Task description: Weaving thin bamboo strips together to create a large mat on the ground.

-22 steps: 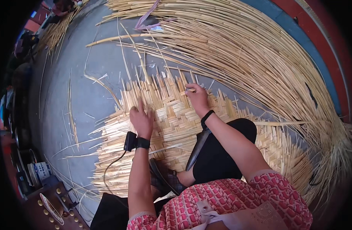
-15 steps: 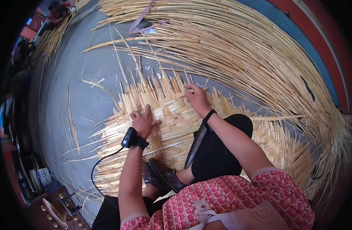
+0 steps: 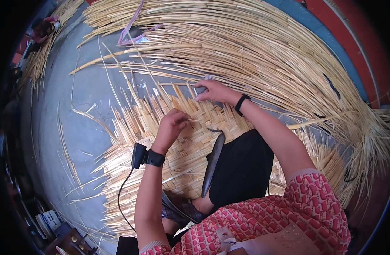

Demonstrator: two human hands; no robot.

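A mat of woven flat reed strips [image 3: 173, 163] lies on the floor before me, ragged at its far edge. My left hand [image 3: 173, 126] is over its middle, thumb and fingers pinched on a thin pale reed strip [image 3: 195, 120]. At the far edge, my right hand [image 3: 214, 91] is curled, thumb and forefinger around a small grey patch; whether this is an object or floor showing through, I cannot make out. A dark, long-bladed knife [image 3: 213, 163] with a thin hooked end lies beside my bent leg, held by neither hand.
A large sheaf of long reeds [image 3: 263, 55] curves along the far and right sides. Loose strips [image 3: 67, 148] lie on the grey floor [image 3: 50, 110] at left. A purple tie [image 3: 131, 25] lies at the far reeds. Another person [image 3: 42, 29] sits at far left beside more reeds.
My left hand has lifted from lying spread on the mat and pinched a strip, moving right and farther away. My right hand has shifted outward to the far edge. The view has shifted slightly.
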